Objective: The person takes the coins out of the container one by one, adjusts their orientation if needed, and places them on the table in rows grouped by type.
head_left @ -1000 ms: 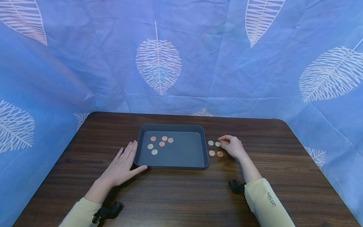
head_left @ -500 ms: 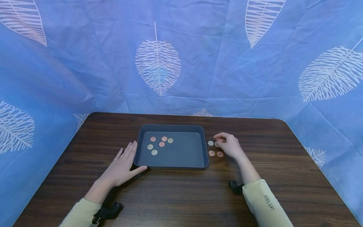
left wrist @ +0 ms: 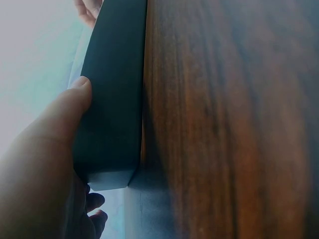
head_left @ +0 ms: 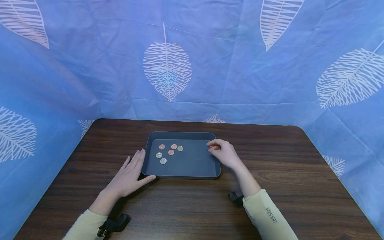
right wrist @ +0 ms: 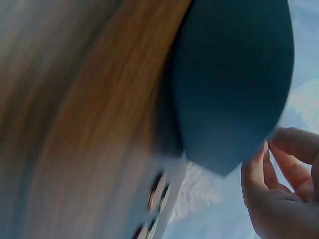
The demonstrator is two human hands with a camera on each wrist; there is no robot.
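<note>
Touching the grey tray [head_left: 192,166] around eight o'clock, my left hand [head_left: 129,176] sits released, fingers straight. Inside the tray, mostly toward nine and ten o'clock, six coins [head_left: 171,152] lie flat. My right hand [head_left: 223,153] bends over the tray's three o'clock rim, fingertips drawn close together; remotely, I cannot tell whether they hold anything. Blurred coins [right wrist: 157,190] lie outside on the tabletop [head_left: 300,173].

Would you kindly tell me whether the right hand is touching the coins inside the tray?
Apart. The head view shows it: a wide strip of bare tray lies between the right hand and the nearest coin.
</note>
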